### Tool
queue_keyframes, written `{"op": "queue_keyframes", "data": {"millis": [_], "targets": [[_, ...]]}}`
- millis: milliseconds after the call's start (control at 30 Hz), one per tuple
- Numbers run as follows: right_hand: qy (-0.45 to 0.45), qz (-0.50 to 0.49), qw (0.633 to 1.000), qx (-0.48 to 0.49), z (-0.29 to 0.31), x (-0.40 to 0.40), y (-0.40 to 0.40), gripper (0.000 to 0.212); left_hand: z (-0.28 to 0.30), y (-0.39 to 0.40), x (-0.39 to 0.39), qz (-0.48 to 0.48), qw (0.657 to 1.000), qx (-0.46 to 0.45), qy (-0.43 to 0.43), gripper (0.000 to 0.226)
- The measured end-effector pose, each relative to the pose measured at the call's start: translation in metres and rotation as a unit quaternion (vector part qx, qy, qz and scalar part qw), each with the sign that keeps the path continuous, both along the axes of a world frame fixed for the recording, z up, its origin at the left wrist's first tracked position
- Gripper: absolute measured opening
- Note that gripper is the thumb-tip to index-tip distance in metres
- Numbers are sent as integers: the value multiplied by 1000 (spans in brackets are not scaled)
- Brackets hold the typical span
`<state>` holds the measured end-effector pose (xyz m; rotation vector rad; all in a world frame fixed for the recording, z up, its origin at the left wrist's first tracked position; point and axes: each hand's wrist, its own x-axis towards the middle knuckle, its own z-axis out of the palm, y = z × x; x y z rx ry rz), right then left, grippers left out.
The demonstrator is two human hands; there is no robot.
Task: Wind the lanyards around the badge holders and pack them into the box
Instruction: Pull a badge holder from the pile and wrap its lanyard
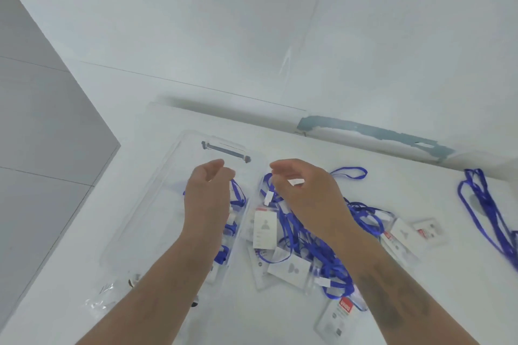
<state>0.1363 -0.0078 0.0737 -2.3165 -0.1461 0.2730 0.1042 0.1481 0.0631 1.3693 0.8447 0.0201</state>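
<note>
White worktop (364, 148) under everything. Clear plastic box (157, 199) at left, grey latch on its far rim, a few wound badge holders (228, 228) inside against its right wall. Heap of badge holders with blue lanyards (305, 249) just right of the box. Left hand (208, 193) above the box, fingers curled, whether on a lanyard cannot tell. Right hand (305, 190) above the heap, fingers pinching a lanyard's white clip (296, 182).

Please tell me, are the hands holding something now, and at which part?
The left hand seems to pinch a blue lanyard by its strap. The right hand seems to hold a white clip at a lanyard's end; motion blur leaves both uncertain.
</note>
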Motion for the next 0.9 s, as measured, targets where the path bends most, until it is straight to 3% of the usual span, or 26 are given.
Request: {"op": "queue_keyframes", "data": {"millis": [267, 567, 900], "targets": [[15, -38, 999, -20, -19, -36, -76, 21, 10, -56, -24, -143, 985, 88, -42, 21], [134, 20, 976, -171, -95, -84, -105, 35, -70, -91, -58, -255, 951, 138, 108, 22], [116, 33, 957, -263, -148, -90, -102, 59, -126, -93, -75, -286, 920, 167, 210, 38]]}}
